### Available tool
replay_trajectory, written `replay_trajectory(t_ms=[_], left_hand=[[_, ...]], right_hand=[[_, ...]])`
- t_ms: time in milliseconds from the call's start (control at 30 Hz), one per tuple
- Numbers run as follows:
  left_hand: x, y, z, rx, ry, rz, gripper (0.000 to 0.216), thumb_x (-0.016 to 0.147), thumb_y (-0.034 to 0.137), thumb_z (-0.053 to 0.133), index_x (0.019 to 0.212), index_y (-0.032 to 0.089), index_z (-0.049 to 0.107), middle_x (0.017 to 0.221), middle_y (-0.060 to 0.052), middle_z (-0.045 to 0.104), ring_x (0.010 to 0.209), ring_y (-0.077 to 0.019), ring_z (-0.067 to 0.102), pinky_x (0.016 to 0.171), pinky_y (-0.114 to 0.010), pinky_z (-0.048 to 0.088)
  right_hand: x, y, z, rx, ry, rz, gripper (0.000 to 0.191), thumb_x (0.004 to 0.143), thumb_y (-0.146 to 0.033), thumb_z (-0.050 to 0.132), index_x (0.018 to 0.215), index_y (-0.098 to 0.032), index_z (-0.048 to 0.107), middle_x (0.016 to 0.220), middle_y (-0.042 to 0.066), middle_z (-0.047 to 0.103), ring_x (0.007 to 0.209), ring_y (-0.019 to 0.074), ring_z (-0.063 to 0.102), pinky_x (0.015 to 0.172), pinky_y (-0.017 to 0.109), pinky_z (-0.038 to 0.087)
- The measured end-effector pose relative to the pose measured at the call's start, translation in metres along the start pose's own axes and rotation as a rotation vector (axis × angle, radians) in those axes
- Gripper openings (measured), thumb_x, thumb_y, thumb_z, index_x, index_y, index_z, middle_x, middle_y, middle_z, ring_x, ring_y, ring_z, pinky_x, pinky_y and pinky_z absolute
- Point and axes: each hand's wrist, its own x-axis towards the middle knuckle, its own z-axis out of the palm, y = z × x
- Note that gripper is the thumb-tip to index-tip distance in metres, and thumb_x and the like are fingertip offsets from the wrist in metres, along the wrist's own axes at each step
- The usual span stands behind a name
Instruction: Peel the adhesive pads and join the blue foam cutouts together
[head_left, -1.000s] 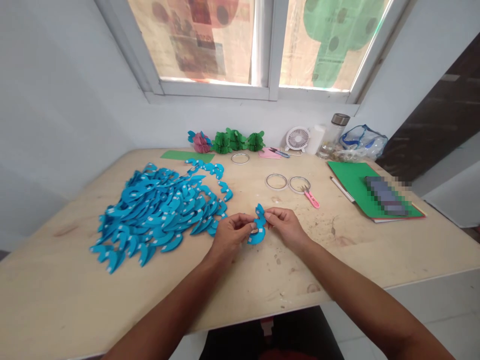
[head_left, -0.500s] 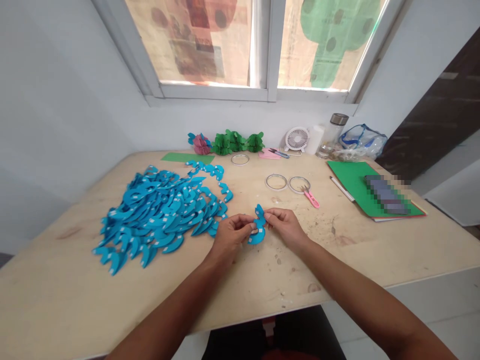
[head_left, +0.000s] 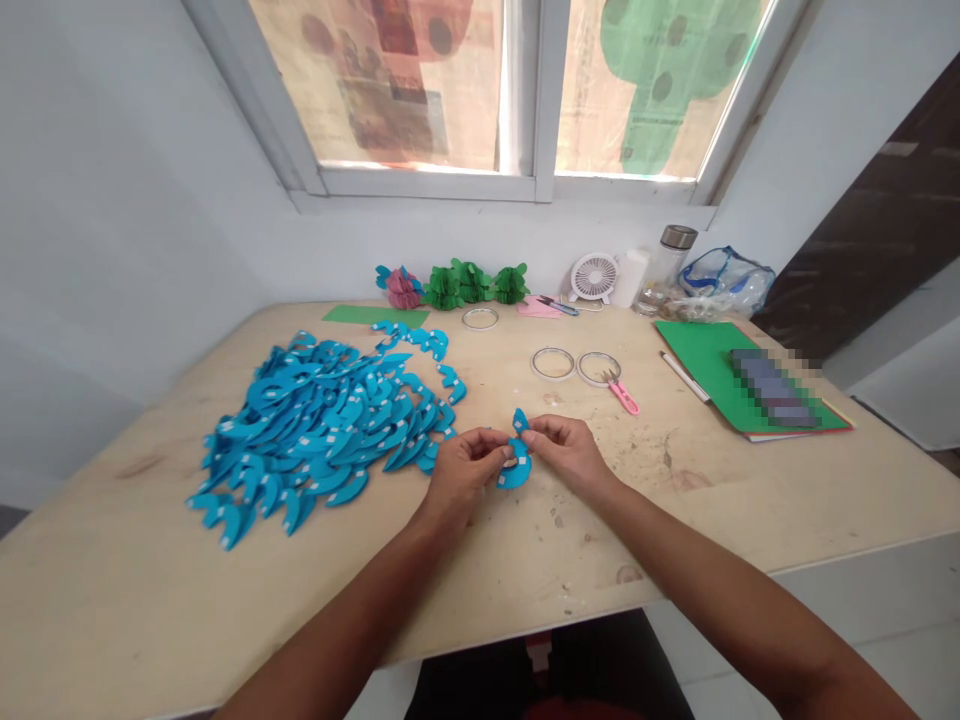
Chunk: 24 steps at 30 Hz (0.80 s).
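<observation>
Between my hands is a curved blue paper cutout (head_left: 515, 473) with small white squares on it, held just above the table. My left hand (head_left: 466, 468) pinches its left side between thumb and fingers. On the upper right part, the thumb and forefinger of my right hand (head_left: 566, 447) are closed, covering some of the paper. To the left of my hands lies a big heap of similar blue paper cutouts (head_left: 322, 410), many bearing white squares.
Two tape rolls (head_left: 553, 364) and pink thread snips (head_left: 621, 394) lie beyond my right hand. Green and pink paper honeycomb figures (head_left: 472, 284), a small white fan (head_left: 595, 278) and a glass bottle (head_left: 666, 268) line the wall. Green sheets (head_left: 705, 365) carry a blurred-out phone-like object at right.
My right thumb has moved down and left over the cutout, hiding more of its middle. My left hand keeps its place.
</observation>
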Motion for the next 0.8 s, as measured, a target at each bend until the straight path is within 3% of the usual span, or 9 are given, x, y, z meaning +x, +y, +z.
replay_trajectory(t_ms=[233, 800], left_hand=[[-0.0001, -0.001, 0.001, 0.005, -0.023, 0.008, 0.019, 0.054, 0.025, 0.072, 0.066, 0.013, 0.065, 0.054, -0.002, 0.064, 0.047, -0.0114, 0.054, 0.043, -0.02, 0.039], [0.0006, -0.003, -0.0001, -0.015, -0.021, 0.009, 0.018, 0.053, 0.023, 0.073, 0.066, 0.014, 0.064, 0.054, -0.002, 0.065, 0.048, -0.0114, 0.057, 0.046, -0.02, 0.042]], right_hand=[[0.0013, 0.0062, -0.0006, -0.104, 0.051, -0.041, 0.016, 0.072, -0.034, 0.065, 0.075, -0.018, 0.069, 0.067, 0.001, 0.066, 0.058, 0.0138, 0.056, 0.056, 0.026, 0.042], [0.0018, 0.004, -0.0002, 0.012, 0.026, 0.0, 0.016, 0.071, -0.035, 0.066, 0.072, -0.018, 0.066, 0.065, 0.001, 0.065, 0.058, 0.0139, 0.057, 0.057, 0.026, 0.044]])
